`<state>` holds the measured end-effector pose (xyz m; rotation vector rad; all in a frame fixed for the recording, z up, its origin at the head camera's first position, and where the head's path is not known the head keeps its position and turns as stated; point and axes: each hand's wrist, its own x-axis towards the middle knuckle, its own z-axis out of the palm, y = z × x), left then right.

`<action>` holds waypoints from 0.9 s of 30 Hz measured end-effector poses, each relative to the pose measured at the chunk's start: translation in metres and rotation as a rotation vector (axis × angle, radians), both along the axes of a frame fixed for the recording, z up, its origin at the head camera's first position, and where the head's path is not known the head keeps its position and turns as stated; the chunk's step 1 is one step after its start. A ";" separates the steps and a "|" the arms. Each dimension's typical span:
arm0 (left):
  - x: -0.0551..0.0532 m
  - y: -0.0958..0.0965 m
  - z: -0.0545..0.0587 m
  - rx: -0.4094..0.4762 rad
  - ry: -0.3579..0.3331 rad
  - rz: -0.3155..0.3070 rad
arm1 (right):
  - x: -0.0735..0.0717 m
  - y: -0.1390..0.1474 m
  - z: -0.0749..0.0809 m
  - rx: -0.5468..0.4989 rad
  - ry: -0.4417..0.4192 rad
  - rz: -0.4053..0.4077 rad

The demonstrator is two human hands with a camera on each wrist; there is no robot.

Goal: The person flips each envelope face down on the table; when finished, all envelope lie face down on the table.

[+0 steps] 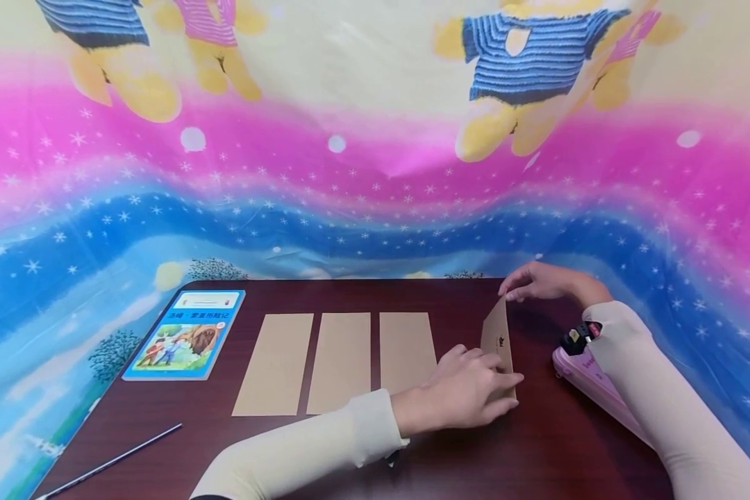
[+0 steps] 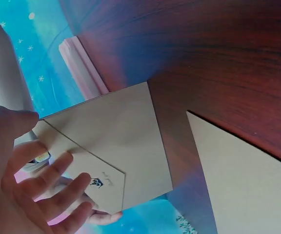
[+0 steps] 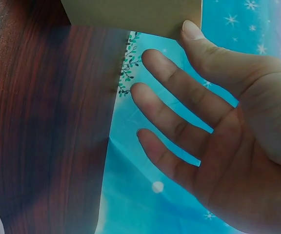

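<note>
A brown paper envelope (image 1: 495, 325) stands on edge toward the right of the table, its pointed flap and small dark print visible in the left wrist view. My right hand (image 1: 537, 283) pinches the far top corner; in the right wrist view the thumb presses the corner while the other fingers spread apart. At the near end, my left hand (image 1: 469, 389) holds the envelope, thumb at its edge and fingers across the flap side (image 2: 94, 161). To the left lie three flat brown rectangles like it: one (image 1: 406, 347) partly behind the left hand, another (image 1: 340, 361), and a third (image 1: 275, 364).
A blue-covered book (image 1: 190, 337) lies at the table's far left. Nearer, a thin dark stick (image 1: 115, 456) points toward the left edge. Beneath the right forearm sits a pink case (image 1: 594, 382). A patterned cloth (image 1: 375, 173) hangs behind the dark wooden table (image 1: 569, 451).
</note>
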<state>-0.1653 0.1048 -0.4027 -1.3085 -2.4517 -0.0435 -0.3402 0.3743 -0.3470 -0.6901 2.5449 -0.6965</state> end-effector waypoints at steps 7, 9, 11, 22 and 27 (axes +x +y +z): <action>-0.002 0.000 0.007 0.036 0.021 -0.051 | -0.002 0.000 0.002 0.005 -0.031 0.005; -0.003 -0.001 0.010 0.033 0.010 -0.055 | -0.003 0.000 0.002 0.009 -0.036 0.006; -0.003 -0.001 0.012 0.025 -0.009 -0.053 | -0.003 -0.001 0.002 0.010 -0.041 0.008; -0.003 -0.007 0.017 0.018 -0.036 -0.053 | -0.009 -0.013 -0.025 -0.115 -0.124 0.013; -0.004 -0.007 0.018 0.020 -0.048 -0.056 | -0.011 -0.016 -0.047 -0.113 -0.109 0.016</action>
